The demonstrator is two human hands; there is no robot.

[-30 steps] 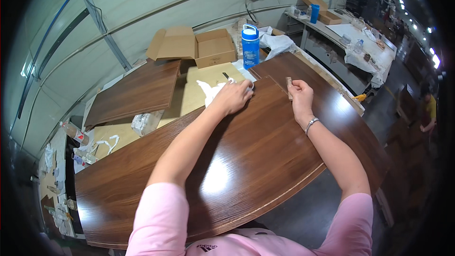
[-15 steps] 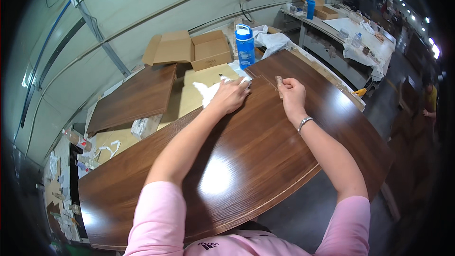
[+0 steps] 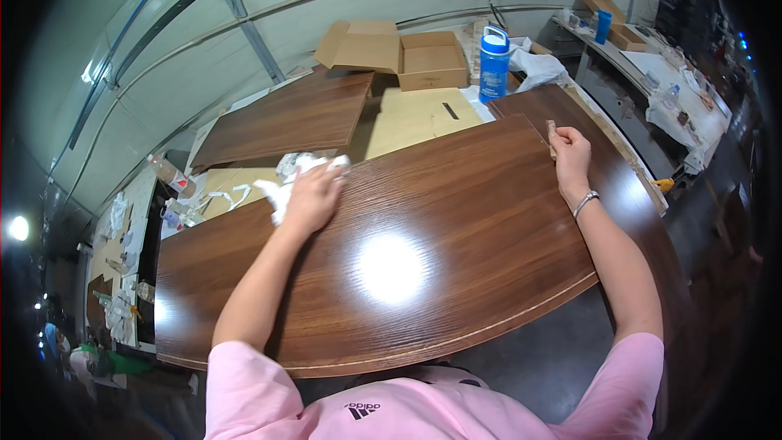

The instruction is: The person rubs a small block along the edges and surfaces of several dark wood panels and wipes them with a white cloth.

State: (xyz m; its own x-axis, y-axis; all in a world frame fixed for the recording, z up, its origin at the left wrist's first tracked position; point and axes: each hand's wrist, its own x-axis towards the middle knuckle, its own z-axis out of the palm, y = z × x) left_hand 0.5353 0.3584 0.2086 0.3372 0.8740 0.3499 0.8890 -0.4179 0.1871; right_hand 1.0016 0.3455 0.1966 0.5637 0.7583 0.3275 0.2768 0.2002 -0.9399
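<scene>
The left hand (image 3: 314, 195) presses a crumpled white cloth (image 3: 281, 187) with fingers clenched on it, at the far edge of the glossy dark wooden panel (image 3: 423, 228). The right hand (image 3: 568, 151) pinches a small brown block (image 3: 551, 137) at the panel's far right corner, near a blue bottle (image 3: 494, 65)

The middle of the curved wooden panel (image 3: 423, 228) is left open between the two hands. Passage at upper centre is blocked by a blue bottle (image 3: 494, 64) and an open cardboard box (image 3: 399, 53); another panel (image 3: 285, 118) lies at upper left.
</scene>
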